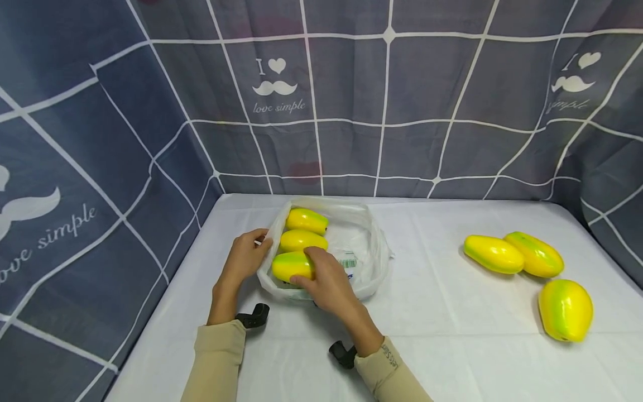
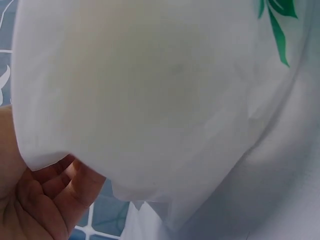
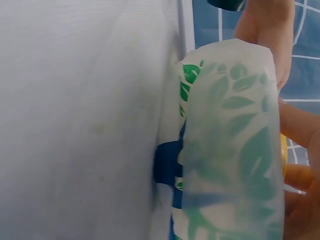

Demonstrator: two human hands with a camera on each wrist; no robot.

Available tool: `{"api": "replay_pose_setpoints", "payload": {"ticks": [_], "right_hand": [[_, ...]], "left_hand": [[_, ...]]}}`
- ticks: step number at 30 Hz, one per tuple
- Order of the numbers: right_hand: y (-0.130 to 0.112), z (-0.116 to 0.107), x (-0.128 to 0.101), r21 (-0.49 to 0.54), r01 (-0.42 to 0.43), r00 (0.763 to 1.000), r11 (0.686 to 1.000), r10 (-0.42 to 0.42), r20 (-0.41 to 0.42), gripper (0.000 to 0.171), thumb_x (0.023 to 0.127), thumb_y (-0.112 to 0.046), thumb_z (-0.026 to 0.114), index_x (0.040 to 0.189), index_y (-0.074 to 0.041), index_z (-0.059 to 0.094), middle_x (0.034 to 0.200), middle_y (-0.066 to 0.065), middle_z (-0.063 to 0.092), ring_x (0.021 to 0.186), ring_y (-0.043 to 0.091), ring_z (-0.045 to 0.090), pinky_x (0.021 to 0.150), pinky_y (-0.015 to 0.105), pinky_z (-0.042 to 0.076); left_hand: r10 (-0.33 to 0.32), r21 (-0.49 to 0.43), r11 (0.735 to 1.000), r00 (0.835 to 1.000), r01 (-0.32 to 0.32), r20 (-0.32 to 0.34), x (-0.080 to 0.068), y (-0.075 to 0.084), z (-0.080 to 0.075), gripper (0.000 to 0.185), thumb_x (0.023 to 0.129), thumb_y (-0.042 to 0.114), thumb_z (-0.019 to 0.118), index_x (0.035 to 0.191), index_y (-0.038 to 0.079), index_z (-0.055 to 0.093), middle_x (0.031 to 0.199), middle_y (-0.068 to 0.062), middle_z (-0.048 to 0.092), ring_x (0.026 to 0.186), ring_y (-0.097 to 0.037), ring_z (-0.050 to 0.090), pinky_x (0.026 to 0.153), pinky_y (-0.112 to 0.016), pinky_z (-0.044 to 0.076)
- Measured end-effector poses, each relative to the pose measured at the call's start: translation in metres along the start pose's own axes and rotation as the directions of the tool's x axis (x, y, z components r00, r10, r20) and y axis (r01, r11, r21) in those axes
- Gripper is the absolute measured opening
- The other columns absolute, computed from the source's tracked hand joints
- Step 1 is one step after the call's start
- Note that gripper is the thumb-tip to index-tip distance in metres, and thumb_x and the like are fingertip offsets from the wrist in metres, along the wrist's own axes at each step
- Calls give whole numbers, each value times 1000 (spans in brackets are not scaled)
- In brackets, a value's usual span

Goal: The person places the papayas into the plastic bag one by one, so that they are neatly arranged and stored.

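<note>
The right hand is gripping the front fruit within a plastic bag

The bag is standing with its mouth open, its thin, milky film wrinkling along a roughly round rim; in the wrist views its side is showing green leaf shapes and, near the right hand, dark blue print. Inside, along the left side, three smooth, glossy, oblong fruits are lying in a row: the front fruit nearest the person, the middle fruit just beyond it, and the rear fruit farthest back. All are shining yellow with greenish patches.

The right hand is reaching over the near rim, its thumb and fingers parted by the width of the front fruit and curving round its right end. Whether that fruit is resting on the bag's bottom, one cannot tell. The left hand is holding the bag's left rim, its fingers bending close together against the film; the thumb's exact place is staying unclear.

Well apart to the right, two similar fruits are touching each other, and a rounder-looking fruit is sitting nearer the person. A faintly creased white cloth is lying beneath everything, and a grey gridded curtain is hanging behind.
</note>
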State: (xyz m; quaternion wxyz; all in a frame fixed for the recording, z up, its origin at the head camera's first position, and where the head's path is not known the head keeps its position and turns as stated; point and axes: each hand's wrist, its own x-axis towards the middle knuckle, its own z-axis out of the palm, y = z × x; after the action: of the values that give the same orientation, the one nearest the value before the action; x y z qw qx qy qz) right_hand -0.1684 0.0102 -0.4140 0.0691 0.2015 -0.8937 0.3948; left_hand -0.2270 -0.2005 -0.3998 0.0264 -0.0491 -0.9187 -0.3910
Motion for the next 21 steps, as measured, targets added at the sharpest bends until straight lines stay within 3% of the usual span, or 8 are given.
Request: {"api": "replay_pose_setpoints", "payload": {"ticks": [8,21], "right_hand": [[8,2,-2,-41,-14,1000,999,13,-23,65,83,-35,80,132,0,58,122,13,56,100,24,55,86,40,47],[10,9,1,-48,-2,1000,999,1,-22,68,82,-36,81,135,-1,56,122,13,57,100,24,56,86,40,47]], "left_hand": [[30,-5,1000,1000,-30,-2,1,1,2,35,101,17,54,130,-1,61,114,-20,63,95,-31,64,84,-45,52],[12,2,1000,1000,-12,-4,2,-2,0,37,101,17,54,133,-1,59,115,-21,63,94,-31,63,84,-44,52]]}}
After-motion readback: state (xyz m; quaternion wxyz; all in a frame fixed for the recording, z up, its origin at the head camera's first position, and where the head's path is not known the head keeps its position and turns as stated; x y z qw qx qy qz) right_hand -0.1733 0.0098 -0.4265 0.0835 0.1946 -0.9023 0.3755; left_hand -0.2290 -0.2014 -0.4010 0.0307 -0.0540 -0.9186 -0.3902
